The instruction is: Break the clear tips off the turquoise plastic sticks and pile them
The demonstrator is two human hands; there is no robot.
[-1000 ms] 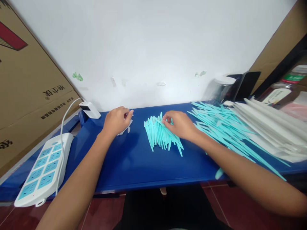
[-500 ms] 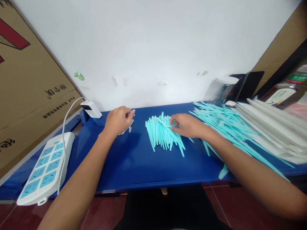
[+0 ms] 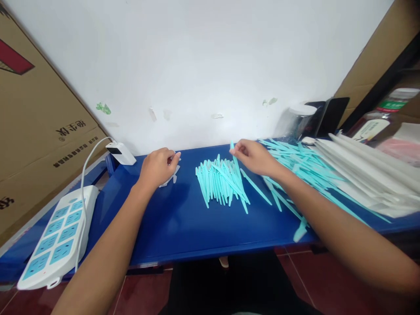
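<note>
My right hand [image 3: 251, 155] is closed in a pinch on one slim turquoise eyebrow razor [image 3: 232, 145], just behind the right end of a small pile. That pile of turquoise eyebrow razors [image 3: 216, 183] lies mostly side by side on the blue table [image 3: 183, 232], with a few lying across the top. To the left, my left hand [image 3: 160, 164] has thumb and fingers pressed together; whatever they hold is hidden. Small translucent plastic pieces [image 3: 173, 178] lie beneath and beside it.
A larger loose heap of turquoise razors [image 3: 305, 170] spreads at the right, beside stacked white sleeves [image 3: 357, 175]. Behind are a lidded clear jar [image 3: 297, 122] and a bottle [image 3: 374, 124]. A power strip [image 3: 61, 236] and white charger [image 3: 121, 153] sit left, near a cardboard box [image 3: 42, 109].
My right hand has moved up from the small pile and now pinches a razor, tip pointing up. My left hand stays closed in about the same place. The view has shifted slightly.
</note>
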